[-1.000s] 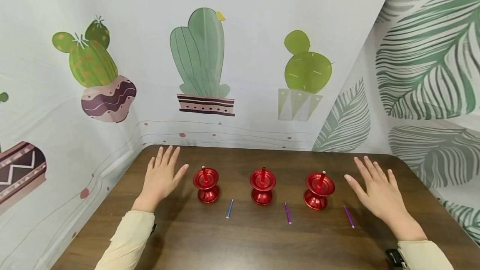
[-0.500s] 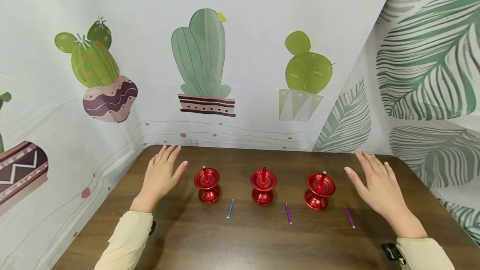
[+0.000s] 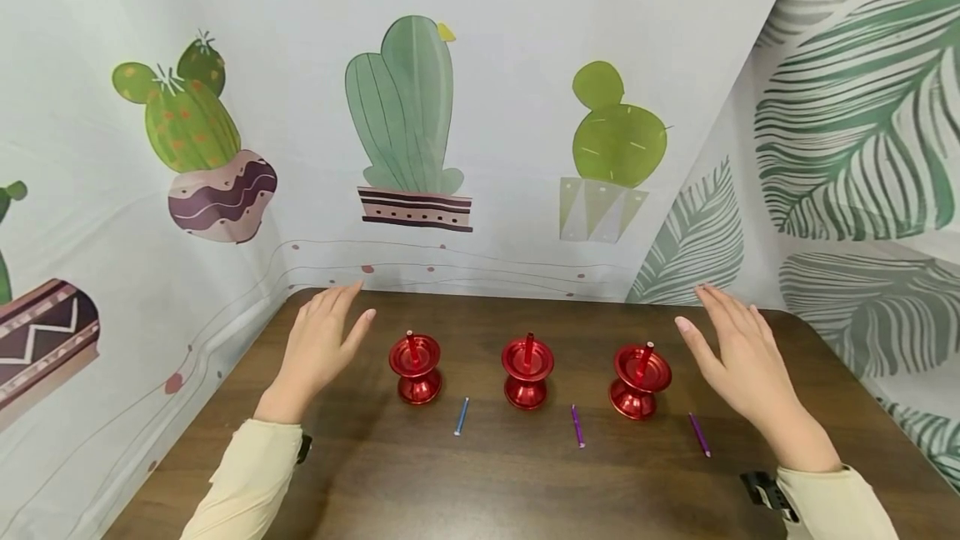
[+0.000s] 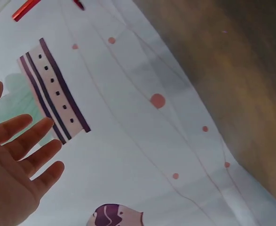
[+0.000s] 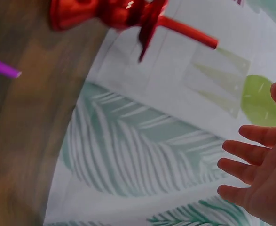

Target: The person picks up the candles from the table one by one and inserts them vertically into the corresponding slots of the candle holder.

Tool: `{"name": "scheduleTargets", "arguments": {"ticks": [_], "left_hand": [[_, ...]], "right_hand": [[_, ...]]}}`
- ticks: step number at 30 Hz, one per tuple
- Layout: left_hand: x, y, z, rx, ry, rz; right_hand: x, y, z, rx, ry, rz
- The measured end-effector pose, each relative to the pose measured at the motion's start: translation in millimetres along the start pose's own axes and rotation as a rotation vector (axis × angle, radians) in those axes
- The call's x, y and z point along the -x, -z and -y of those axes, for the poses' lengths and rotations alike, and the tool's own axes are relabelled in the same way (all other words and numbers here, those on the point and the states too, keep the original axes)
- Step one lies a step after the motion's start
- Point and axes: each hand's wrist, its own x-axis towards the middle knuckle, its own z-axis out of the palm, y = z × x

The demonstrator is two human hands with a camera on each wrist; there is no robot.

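Three shiny red candle holders stand upright in a row: a left one (image 3: 418, 386), a middle one (image 3: 527, 390) and a right one (image 3: 634, 398), each with a thin red stem rising from its dish. In front lie a slim blue stick (image 3: 461, 417) and two purple ones, a middle stick (image 3: 577, 427) and a right stick (image 3: 699, 435), all pale-ended. My left hand (image 3: 315, 348) is held over the table left of the left holder, fingers extended, holding nothing. Beside the right holder, my right hand (image 3: 742, 361) hovers with fingers extended and holds nothing.
A brown wooden table (image 3: 480, 490) carries everything. Behind it hangs a white cloth (image 3: 510, 107) printed with cacti, and a leaf-patterned cloth (image 3: 862, 148) covers the right side.
Both hands have lifted slightly, their fingertips now higher in the head view. My right hand has also shifted a little left. The holders and sticks stay in place.
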Motion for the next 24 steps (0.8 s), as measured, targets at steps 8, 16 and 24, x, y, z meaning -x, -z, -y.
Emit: {"name": "scheduleTargets", "arguments": {"ticks": [8, 16, 24], "left_hand": [[-3.0, 9.2, -8.8, 0.044, -0.022, -0.026], [-3.2, 11.5, -16.5, 0.110, -0.032, -0.050], [-1.7, 11.6, -20.4, 0.158, -0.024, -0.055]], "right_hand": [[-8.0, -3.6, 24.5, -0.093, 0.045, -0.018], [-18.1, -13.7, 49.2, -0.165, 0.061, 0.000], [-28.4, -25.7, 78.5, -0.223, 0.111, 0.013]]}}
